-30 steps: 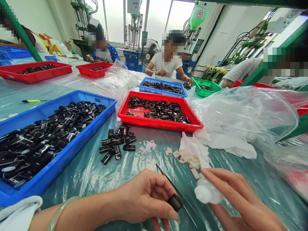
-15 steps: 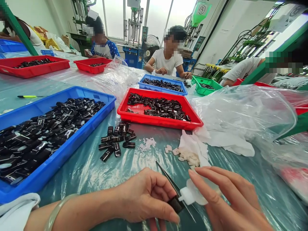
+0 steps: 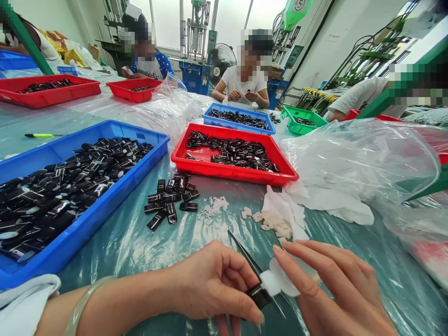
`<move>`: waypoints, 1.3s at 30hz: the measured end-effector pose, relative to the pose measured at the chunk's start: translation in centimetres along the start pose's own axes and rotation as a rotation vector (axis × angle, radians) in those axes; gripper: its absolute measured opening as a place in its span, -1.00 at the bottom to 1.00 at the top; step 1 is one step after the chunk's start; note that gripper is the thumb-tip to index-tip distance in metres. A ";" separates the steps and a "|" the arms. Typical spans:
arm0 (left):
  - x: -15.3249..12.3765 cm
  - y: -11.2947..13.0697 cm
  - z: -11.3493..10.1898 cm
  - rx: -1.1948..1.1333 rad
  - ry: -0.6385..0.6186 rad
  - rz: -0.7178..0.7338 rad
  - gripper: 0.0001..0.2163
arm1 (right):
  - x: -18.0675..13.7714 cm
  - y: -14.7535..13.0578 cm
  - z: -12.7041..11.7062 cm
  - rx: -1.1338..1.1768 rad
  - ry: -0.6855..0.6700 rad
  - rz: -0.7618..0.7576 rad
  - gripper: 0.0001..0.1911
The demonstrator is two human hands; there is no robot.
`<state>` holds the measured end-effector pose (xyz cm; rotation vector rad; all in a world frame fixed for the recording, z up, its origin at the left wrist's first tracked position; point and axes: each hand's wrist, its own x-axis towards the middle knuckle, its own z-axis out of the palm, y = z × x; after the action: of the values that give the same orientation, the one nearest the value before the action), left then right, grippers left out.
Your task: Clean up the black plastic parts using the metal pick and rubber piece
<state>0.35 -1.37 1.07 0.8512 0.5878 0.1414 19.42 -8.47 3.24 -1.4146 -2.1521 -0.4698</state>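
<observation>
My left hand pinches a small glossy black plastic piece between thumb and fingers. In my right hand is a small translucent white bottle, partly hidden behind the fingers. Its white nozzle end points left and meets the edge of the black piece; whether they touch is hard to see. A pair of thin metal tweezers lies slantwise on the table, passing behind the black piece. Beyond my left hand is a loose pile of similar black pieces.
A large blue tray and a red tray hold many black pieces. White scraps, beige bits, crumpled tissue and plastic bags lie on the covered table. Co-workers sit across it.
The bottle's nozzle end has turned and now sits closer against the black piece, which is tilted a little. The view has shifted slightly. A co-worker opposite has drawn both hands together.
</observation>
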 end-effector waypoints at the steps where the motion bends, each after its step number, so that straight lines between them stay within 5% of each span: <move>1: 0.0 0.0 0.0 0.003 -0.002 0.001 -0.75 | 0.0 0.1 0.0 0.004 -0.002 0.004 -0.66; 7: 0.0 -0.1 -0.1 0.014 -0.021 0.001 -0.75 | -0.5 1.0 -0.3 -0.002 -0.062 -0.118 -0.59; 28: -0.2 0.0 -0.1 0.022 -0.043 0.008 -0.76 | -1.3 1.3 -0.9 0.112 -0.103 -0.055 -0.65; 39: -0.3 -0.1 -0.1 0.045 -0.043 -0.006 -0.76 | -1.1 1.5 -1.1 0.044 -0.078 -0.150 -0.68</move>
<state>0.06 -1.42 1.07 0.8943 0.5549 0.1048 21.45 -9.29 3.48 -1.2728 -2.3274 -0.4251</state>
